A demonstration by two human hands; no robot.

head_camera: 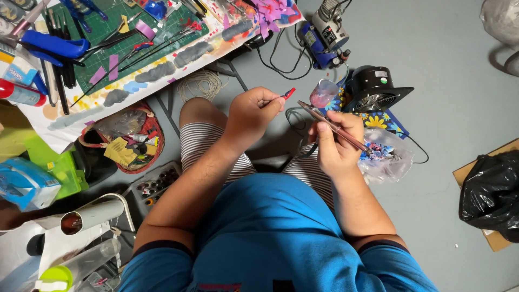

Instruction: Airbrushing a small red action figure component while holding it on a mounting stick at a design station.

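Observation:
My left hand is closed around a thin tool with a small red tip, raised over my lap. My right hand grips an airbrush, a long slim metal body that points up and left, with a clear cup of pinkish liquid on top. The red tip sits a short way left of the airbrush's nose, not touching it. A dark hose curls down from the airbrush between my knees. I sit in striped shorts and a blue shirt.
A paint-smeared table edge with a green cutting mat, brushes and blue-handled tools is at upper left. On the grey floor lie a small compressor, a black fan, a clear plastic bag, a black bag and a red basket.

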